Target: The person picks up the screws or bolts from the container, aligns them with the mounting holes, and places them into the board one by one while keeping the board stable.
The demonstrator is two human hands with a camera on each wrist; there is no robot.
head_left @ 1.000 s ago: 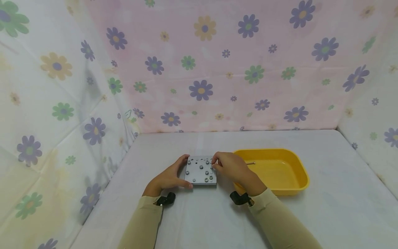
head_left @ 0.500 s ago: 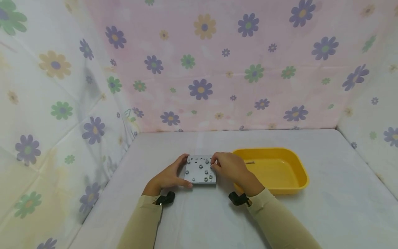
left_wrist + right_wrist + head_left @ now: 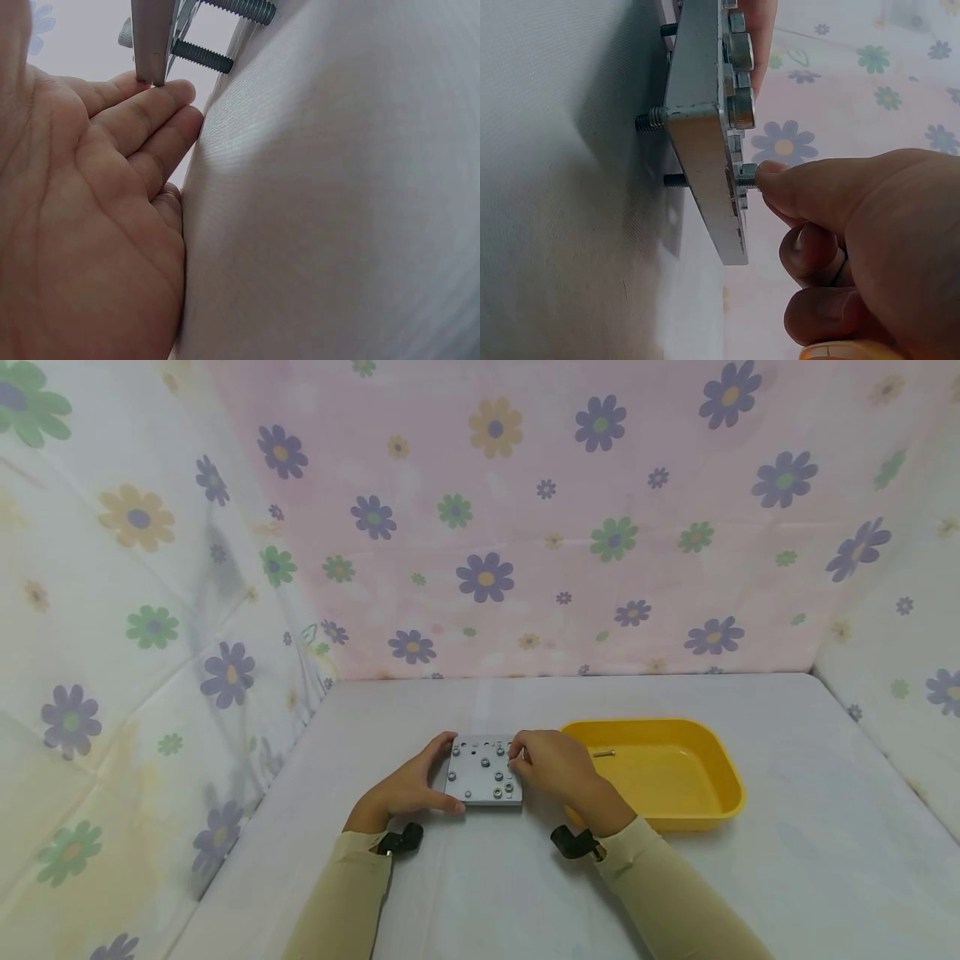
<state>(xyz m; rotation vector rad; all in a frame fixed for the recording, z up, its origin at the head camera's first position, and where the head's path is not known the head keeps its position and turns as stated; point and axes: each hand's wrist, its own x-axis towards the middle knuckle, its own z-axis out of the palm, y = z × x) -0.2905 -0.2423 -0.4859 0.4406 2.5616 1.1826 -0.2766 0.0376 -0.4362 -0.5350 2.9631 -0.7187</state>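
A silver metal plate [image 3: 471, 779] stands slightly above the table on the threaded ends of bolts [image 3: 204, 57] that pass through it. Several socket-head bolts [image 3: 742, 107] and small open holes show on its top face. My left hand [image 3: 408, 786] holds the plate's left side, thumb at the near corner and fingers at the far one. Along the right edge, my right hand [image 3: 557, 767] pinches a bolt [image 3: 747, 178] between thumb and index finger. Its thread enters the plate's top, while the fingertips cover its head.
A yellow tray [image 3: 667, 789] stands right of the plate, partly behind my right forearm. One long bolt [image 3: 604, 753] lies inside it, near the left wall. White cloth covers the table [image 3: 480, 885], and flowered cloth hangs around the back and sides.
My right hand shifts very slightly, its thumb and fingers turning a little at the bolt on the plate's right edge. The left hand and the plate stay in place.
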